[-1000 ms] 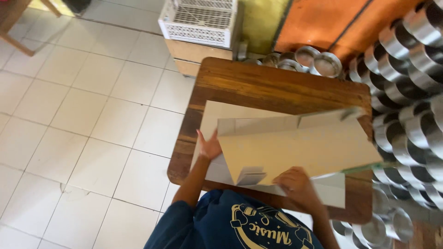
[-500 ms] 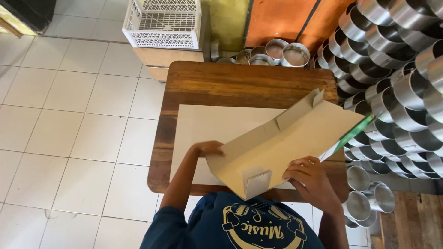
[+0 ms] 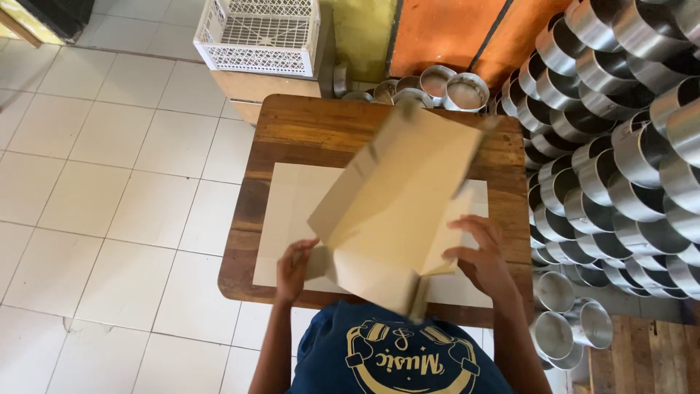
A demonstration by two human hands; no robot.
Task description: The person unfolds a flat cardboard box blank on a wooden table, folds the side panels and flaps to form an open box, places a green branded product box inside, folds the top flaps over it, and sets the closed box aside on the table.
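Box blank [image 3: 397, 197] swung upright | tan, creased, blurred | both hands' fingers gripping it

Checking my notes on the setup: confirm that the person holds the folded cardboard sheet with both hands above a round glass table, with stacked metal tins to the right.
One detail is wrong: the table is rectangular and wooden, not round glass, as the head view shows. The rest stands: the left hand and right hand both hold the folded cardboard sheet above it, with stacked metal tins to the right.
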